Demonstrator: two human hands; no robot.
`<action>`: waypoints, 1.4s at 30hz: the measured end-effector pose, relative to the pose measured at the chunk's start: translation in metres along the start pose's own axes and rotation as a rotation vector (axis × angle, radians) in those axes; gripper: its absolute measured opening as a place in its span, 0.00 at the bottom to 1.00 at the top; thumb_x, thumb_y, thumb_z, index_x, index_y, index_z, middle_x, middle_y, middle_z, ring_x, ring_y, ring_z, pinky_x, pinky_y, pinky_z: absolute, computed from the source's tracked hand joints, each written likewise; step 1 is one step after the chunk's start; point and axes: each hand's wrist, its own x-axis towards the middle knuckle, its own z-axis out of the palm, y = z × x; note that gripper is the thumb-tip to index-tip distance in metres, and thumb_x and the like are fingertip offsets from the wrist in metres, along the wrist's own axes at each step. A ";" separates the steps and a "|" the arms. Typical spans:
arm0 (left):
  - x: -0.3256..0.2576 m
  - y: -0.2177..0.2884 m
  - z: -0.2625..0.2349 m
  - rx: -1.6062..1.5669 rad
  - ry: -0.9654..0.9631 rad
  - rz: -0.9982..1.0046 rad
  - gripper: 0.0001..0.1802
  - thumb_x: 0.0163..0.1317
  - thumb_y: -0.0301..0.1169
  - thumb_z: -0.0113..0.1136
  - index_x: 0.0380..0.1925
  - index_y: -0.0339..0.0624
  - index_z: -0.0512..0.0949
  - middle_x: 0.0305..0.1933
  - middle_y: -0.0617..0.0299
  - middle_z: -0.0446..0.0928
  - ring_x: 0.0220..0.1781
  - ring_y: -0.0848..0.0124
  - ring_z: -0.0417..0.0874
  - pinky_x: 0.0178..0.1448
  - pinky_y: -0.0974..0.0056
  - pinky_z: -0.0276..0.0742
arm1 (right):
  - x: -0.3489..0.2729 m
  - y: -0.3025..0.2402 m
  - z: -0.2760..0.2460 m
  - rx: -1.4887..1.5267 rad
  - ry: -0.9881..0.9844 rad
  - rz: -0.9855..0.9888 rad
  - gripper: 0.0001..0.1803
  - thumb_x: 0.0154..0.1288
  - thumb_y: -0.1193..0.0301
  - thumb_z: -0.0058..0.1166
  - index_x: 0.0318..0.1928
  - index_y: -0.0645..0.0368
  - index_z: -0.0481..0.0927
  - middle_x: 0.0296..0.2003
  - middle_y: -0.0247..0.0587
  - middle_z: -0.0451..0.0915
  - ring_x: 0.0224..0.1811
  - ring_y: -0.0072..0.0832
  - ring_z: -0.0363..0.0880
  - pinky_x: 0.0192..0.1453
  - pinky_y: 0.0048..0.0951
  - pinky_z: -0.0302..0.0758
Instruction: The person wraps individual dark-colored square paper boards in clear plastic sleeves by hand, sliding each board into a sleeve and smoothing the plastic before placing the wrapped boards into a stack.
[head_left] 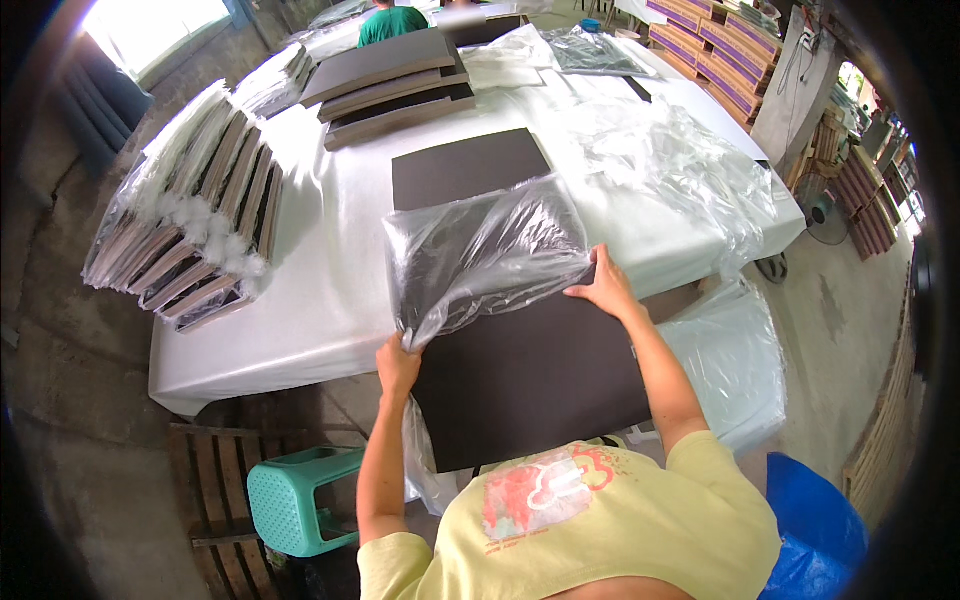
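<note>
A workshop table (330, 290) draped in white sheeting fills my view; its far end bends toward the rim. The dark flat board (540, 385) leans off the near edge, its top half veiled by a crinkled clear bag (480, 250) and its bottom cut off by my yellow shirt. My left hand (398, 362) pinches the bag's corner; my right hand (600, 288) lies spread on board and bag. Bagged boards (190, 230) stack at left.
</note>
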 end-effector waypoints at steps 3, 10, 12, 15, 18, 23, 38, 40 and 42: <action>-0.004 0.005 0.005 0.176 -0.043 -0.118 0.20 0.50 0.44 0.58 0.31 0.35 0.76 0.34 0.42 0.75 0.38 0.47 0.75 0.39 0.51 0.70 | -0.011 -0.017 0.013 -0.222 0.038 0.069 0.55 0.30 0.50 0.68 0.59 0.43 0.50 0.58 0.47 0.55 0.59 0.47 0.55 0.51 0.54 0.62; -0.006 0.058 -0.004 0.073 0.091 -0.029 0.24 0.58 0.48 0.46 0.28 0.36 0.76 0.46 0.48 0.71 0.40 0.45 0.73 0.42 0.50 0.69 | -0.017 -0.096 0.101 -0.200 0.164 -0.676 0.51 0.34 0.52 0.66 0.62 0.29 0.51 0.64 0.35 0.48 0.65 0.35 0.47 0.61 0.57 0.36; -0.007 0.061 -0.013 0.081 0.122 0.035 0.24 0.58 0.49 0.47 0.27 0.35 0.75 0.46 0.50 0.71 0.40 0.46 0.73 0.41 0.51 0.69 | 0.001 -0.103 0.112 -0.220 0.303 -0.619 0.34 0.51 0.63 0.54 0.60 0.32 0.57 0.60 0.33 0.57 0.61 0.33 0.56 0.58 0.62 0.42; -0.008 0.051 -0.022 0.136 0.207 0.093 0.11 0.50 0.34 0.54 0.27 0.35 0.75 0.37 0.48 0.74 0.37 0.47 0.73 0.39 0.54 0.68 | 0.036 -0.056 0.073 -0.178 0.454 -0.233 0.20 0.56 0.77 0.38 0.50 0.47 0.69 0.50 0.32 0.69 0.55 0.28 0.64 0.56 0.61 0.45; -0.022 0.022 -0.018 0.228 0.230 0.083 0.05 0.44 0.25 0.53 0.24 0.37 0.71 0.28 0.49 0.74 0.31 0.49 0.75 0.32 0.51 0.68 | 0.023 0.013 0.009 -0.437 0.478 0.035 0.21 0.50 0.74 0.50 0.48 0.49 0.69 0.45 0.36 0.73 0.47 0.32 0.71 0.50 0.51 0.57; -0.078 0.007 -0.005 0.288 0.124 -0.003 0.08 0.46 0.26 0.55 0.26 0.39 0.68 0.22 0.46 0.73 0.26 0.48 0.75 0.28 0.50 0.66 | -0.074 0.068 -0.007 -0.434 0.172 -0.022 0.23 0.50 0.74 0.52 0.50 0.55 0.68 0.34 0.42 0.78 0.36 0.35 0.76 0.45 0.37 0.62; -0.131 -0.040 -0.018 -0.711 -0.144 -0.647 0.23 0.54 0.50 0.54 0.36 0.41 0.66 0.24 0.63 0.73 0.12 0.83 0.58 0.14 0.76 0.52 | -0.190 0.123 -0.028 0.254 0.465 0.517 0.18 0.62 0.61 0.44 0.50 0.56 0.70 0.35 0.48 0.78 0.36 0.35 0.77 0.40 0.33 0.71; -0.113 -0.060 0.001 -0.804 -0.178 -0.705 0.25 0.54 0.50 0.55 0.40 0.41 0.67 0.26 0.62 0.73 0.13 0.83 0.59 0.14 0.76 0.52 | -0.131 0.081 -0.032 0.407 0.359 0.584 0.29 0.57 0.52 0.49 0.51 0.62 0.68 0.36 0.50 0.78 0.38 0.34 0.78 0.43 0.30 0.71; -0.098 -0.044 0.015 -0.675 -0.441 -0.625 0.24 0.53 0.45 0.57 0.43 0.38 0.71 0.29 0.61 0.75 0.15 0.81 0.62 0.17 0.75 0.56 | -0.092 0.070 -0.018 0.375 0.106 0.657 0.36 0.53 0.48 0.52 0.51 0.66 0.67 0.36 0.52 0.78 0.41 0.38 0.77 0.46 0.31 0.70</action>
